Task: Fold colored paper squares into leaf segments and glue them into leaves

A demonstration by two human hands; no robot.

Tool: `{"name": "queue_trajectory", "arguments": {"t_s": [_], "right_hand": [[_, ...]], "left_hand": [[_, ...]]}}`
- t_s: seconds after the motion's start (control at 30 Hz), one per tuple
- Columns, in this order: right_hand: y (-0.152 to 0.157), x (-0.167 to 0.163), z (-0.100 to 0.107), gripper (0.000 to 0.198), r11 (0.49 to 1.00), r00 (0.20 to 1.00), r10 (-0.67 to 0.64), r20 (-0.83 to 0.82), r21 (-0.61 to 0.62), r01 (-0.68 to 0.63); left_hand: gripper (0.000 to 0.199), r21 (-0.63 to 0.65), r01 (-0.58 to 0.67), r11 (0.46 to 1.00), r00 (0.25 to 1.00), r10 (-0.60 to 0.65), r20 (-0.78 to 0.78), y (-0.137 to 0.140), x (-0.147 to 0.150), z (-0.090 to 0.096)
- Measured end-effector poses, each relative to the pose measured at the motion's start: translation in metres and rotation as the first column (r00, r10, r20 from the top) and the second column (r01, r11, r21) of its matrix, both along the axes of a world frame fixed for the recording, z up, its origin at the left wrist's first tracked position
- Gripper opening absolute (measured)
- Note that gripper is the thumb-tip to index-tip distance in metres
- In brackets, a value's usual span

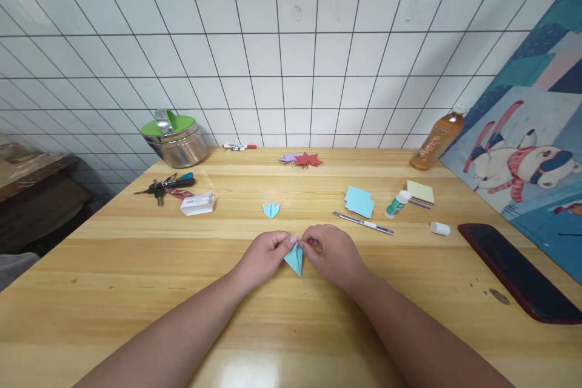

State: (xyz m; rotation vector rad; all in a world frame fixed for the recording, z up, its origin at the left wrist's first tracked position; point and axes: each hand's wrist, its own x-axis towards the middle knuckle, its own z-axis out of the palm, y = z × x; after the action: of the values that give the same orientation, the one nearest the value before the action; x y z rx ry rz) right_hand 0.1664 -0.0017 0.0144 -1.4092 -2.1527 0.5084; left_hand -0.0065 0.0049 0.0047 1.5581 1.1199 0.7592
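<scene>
Between my hands is a folded piece of light-blue paper (294, 259), its point toward me. My left hand (269, 256) pinches its upper left edge between thumb and fingers. From the other side, the thumb and curled fingers of my right hand (331, 252) close on its upper right corner. The paper's top end is partly hidden by my fingertips. Just beyond my hands lies a small folded blue paper piece (271, 210) with several points. Past my right hand rests a slim craft knife (362, 223).
Blue paper sheets (359, 202), a glue stick (397, 204), its white cap (439, 228) and a sticky-note pad (419, 193) lie right. Farther right are a phone (518, 273) and a bottle (439, 139). Paper leaves (309, 160), a steel pot (177, 144), keys (166, 185) and a small box (197, 204) sit beyond.
</scene>
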Motion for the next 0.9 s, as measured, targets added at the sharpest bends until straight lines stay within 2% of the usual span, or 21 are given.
{"name": "queue_trajectory", "arguments": {"t_s": [0.17, 0.33, 0.47, 0.63, 0.73, 0.9], "right_hand": [[0.002, 0.001, -0.005, 0.014, 0.997, 0.993, -0.044, -0.105, -0.060, 0.037], [0.005, 0.002, -0.008, 0.016, 0.993, 0.980, -0.102, -0.173, -0.076, 0.089], [0.002, 0.002, -0.005, 0.007, 0.987, 0.979, -0.162, -0.125, -0.043, 0.157], [-0.003, 0.001, 0.003, 0.008, 0.999, 1.000, -0.026, 0.003, 0.036, 0.026], [-0.005, 0.000, 0.004, 0.013, 0.999, 0.999, -0.035, 0.032, 0.027, 0.034], [-0.003, 0.002, 0.001, 0.030, 0.997, 0.995, -0.075, 0.066, -0.030, 0.077]], "left_hand": [[0.039, -0.189, -0.044, 0.981, 0.987, 0.072, 0.141, 0.002, -0.001, 0.000], [0.033, -0.174, -0.030, 0.984, 0.991, 0.052, 0.124, 0.003, 0.001, 0.002], [0.031, -0.224, -0.042, 0.974, 0.992, 0.066, 0.103, 0.002, -0.001, 0.002], [0.034, -0.250, -0.053, 0.967, 0.989, 0.085, 0.119, 0.002, -0.002, 0.001], [0.038, -0.217, -0.017, 0.976, 0.993, 0.042, 0.113, 0.002, -0.002, 0.001], [0.040, -0.176, 0.117, 0.977, 0.993, -0.109, 0.052, -0.001, -0.003, 0.004]]}}
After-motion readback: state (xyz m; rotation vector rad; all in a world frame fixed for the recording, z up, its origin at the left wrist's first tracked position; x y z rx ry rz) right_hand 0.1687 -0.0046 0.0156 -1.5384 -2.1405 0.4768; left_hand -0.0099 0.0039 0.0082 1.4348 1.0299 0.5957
